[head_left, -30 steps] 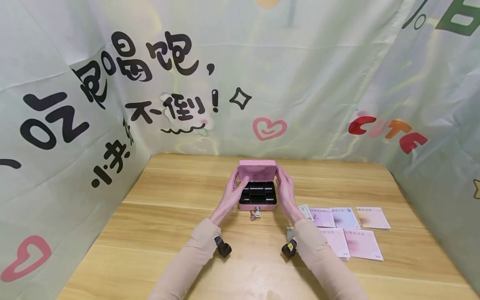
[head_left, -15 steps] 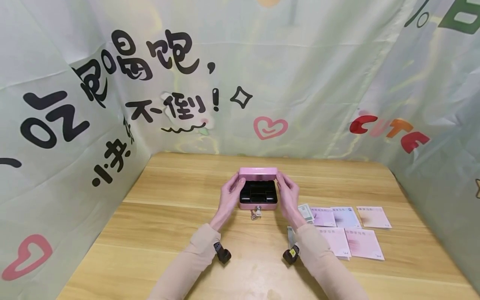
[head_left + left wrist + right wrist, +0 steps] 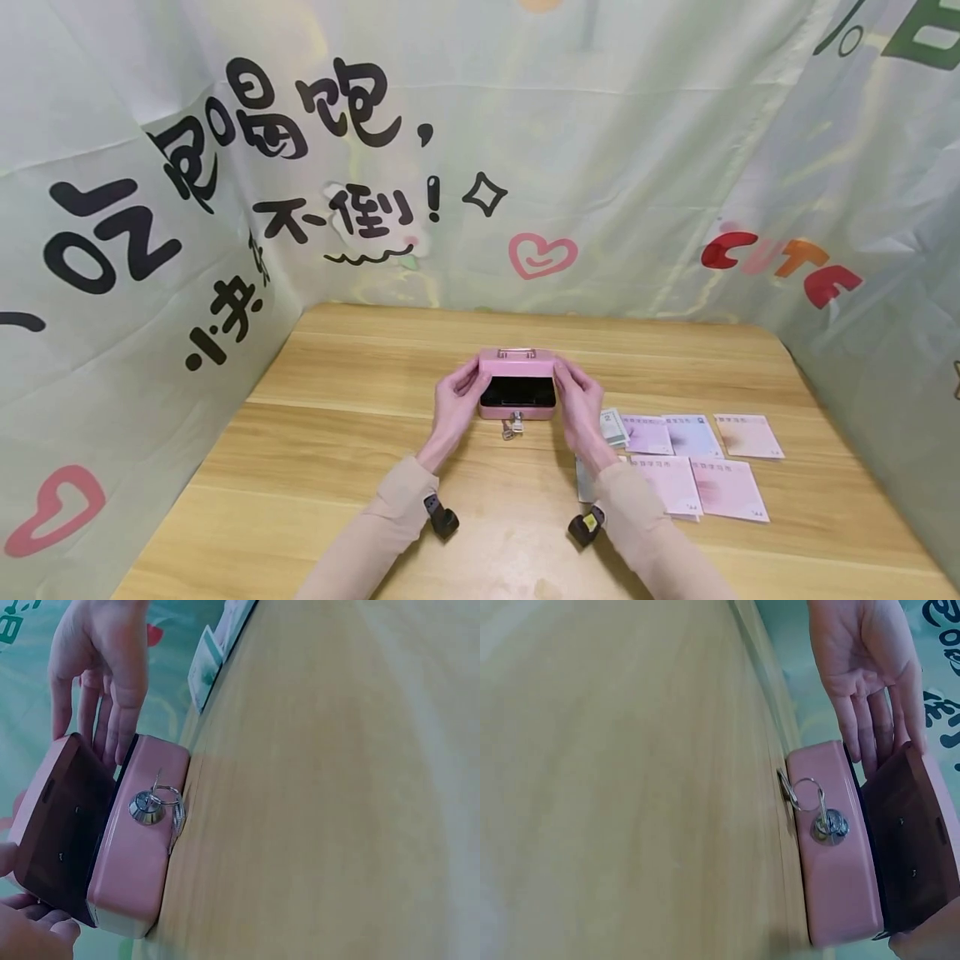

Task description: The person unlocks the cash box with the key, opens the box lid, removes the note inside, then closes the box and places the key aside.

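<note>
A pink cash box stands on the table with its hinged lid tilted partly down over the dark inside. My left hand holds the lid's left edge, thumb at the front corner. My right hand holds the right edge the same way. In the left wrist view the right hand's fingers reach down straight beside the gap under the lid. The right wrist view shows the left hand's fingers likewise straight. A key on a ring sits in the front lock.
Several pink, purple and blue paper notes lie in two rows at the right on the wooden table, some partly under my right forearm. Printed cloth walls close off the back and sides.
The lid has swung down toward the front from nearly upright, so its top with the metal handle now shows. Both hands have moved with its edges; the box has stayed in place.
</note>
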A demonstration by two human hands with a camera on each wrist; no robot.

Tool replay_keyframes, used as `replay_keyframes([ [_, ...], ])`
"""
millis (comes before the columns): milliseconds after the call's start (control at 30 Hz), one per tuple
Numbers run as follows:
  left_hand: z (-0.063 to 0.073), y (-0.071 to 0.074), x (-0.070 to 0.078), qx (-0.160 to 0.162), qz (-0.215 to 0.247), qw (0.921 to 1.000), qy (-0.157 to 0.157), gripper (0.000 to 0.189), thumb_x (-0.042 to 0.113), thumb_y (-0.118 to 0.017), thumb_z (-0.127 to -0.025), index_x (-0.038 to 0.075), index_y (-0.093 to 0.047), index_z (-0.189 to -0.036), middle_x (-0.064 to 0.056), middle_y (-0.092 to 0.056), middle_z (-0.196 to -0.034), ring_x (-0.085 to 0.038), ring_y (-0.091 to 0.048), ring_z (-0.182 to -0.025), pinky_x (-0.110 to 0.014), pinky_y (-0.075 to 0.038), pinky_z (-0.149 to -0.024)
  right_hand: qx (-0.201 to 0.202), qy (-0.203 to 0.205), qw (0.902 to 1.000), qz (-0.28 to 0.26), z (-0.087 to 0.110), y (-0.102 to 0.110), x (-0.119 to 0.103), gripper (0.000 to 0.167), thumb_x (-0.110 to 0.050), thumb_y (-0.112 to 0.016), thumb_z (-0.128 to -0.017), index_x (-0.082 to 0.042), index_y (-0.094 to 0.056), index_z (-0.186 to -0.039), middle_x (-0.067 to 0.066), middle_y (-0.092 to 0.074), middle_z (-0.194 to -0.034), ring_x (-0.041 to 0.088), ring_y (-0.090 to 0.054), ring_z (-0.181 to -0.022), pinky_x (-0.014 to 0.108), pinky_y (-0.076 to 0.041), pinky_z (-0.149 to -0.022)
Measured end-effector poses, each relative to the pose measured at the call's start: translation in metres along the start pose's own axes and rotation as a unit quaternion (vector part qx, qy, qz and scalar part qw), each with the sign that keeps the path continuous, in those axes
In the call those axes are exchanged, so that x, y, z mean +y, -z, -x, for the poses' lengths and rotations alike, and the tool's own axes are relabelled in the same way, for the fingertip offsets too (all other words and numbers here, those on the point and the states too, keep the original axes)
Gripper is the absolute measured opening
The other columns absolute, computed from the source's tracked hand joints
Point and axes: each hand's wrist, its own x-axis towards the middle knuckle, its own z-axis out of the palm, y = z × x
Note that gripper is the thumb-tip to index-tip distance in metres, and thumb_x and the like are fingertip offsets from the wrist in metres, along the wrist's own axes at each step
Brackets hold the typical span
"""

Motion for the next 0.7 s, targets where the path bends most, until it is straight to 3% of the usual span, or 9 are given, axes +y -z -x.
replay_keyframes([
  [333,0.007,0.003,-0.003,-0.012,0.002,0.9998,0.016,0.053,0.004,-0.070,-0.091,-0.007,-0.052,-0.140,-0.027,-0.054,-0.143,-0.039,-0.054,-0.136,-0.031,-0.049,-0.111,-0.002,-0.003,0.9999,-0.014,0.006,0.002,0.007,0.043,-0.003,-0.045,-0.104,0.009,-0.042,-0.145,0.026,-0.043,-0.154,0.029,-0.043,-0.146,0.026,-0.041,-0.119],
  [700,0.012,0.001,-0.009,-0.020,-0.044,0.9981,0.037,0.057,0.003,-0.068,-0.091,-0.004,-0.049,-0.143,-0.025,-0.051,-0.147,-0.038,-0.053,-0.137,-0.041,-0.046,-0.115,0.000,-0.030,0.9992,0.026,0.011,0.003,0.011,0.052,0.011,-0.045,-0.095,0.008,-0.041,-0.147,0.025,-0.039,-0.158,0.033,-0.039,-0.148,0.036,-0.034,-0.125],
])
